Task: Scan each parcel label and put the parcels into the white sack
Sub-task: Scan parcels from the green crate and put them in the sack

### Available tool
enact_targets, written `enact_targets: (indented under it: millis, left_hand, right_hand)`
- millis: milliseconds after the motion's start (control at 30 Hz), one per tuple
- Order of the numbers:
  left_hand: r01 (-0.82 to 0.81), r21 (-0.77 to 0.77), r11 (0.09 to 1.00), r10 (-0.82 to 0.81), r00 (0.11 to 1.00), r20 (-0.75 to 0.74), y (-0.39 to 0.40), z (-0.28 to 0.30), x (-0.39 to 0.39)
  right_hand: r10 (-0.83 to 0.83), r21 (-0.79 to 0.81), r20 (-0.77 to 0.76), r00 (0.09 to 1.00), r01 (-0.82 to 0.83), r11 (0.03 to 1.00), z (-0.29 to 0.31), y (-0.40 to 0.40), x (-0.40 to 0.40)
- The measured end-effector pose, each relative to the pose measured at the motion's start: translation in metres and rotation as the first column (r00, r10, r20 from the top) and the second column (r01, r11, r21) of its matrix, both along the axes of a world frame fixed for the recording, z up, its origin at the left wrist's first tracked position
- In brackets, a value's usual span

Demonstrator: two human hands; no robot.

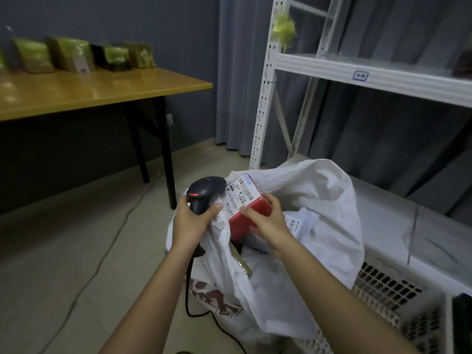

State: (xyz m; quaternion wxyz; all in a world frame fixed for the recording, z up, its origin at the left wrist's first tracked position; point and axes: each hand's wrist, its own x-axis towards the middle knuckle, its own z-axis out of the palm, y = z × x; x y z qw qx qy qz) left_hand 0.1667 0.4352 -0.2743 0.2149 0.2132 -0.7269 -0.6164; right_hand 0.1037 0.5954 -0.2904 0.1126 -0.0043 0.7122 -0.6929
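My left hand [190,222] grips the handle of a black barcode scanner [205,191] together with a bunched edge of the white sack [319,200]. My right hand [265,221] holds a red box parcel [249,210] with a white barcode label on top, right over the sack's open mouth. The scanner head sits just left of the label. Inside the sack lie another white-wrapped parcel [298,223] and a brownish one [241,261].
A wooden table [102,90] at the left carries several green and brown parcels [71,56]. A white metal shelf rack [357,70] stands behind the sack. White perforated crates [398,302] sit at the lower right. The scanner's cable [199,310] trails over the floor.
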Motion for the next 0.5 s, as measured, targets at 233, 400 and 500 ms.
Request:
enact_targets:
  millis: [233,400,500]
  left_hand:
    - [-0.016,0.026,1.0,0.014,0.998,0.059,-0.016,-0.014,0.002]
    - [-0.041,0.101,0.994,0.049,0.995,-0.083,-0.024,-0.005,0.017]
    - [-0.054,0.119,0.991,0.074,0.983,-0.167,-0.024,0.007,0.02]
  right_hand:
    - [0.034,0.011,-0.057,0.998,-0.034,0.999,-0.008,0.006,0.005]
    - [-0.201,0.133,-0.293,0.935,0.248,0.96,0.009,0.04,0.013]
    - [-0.261,0.155,-0.354,0.898,0.332,0.93,0.02,0.05,0.01]
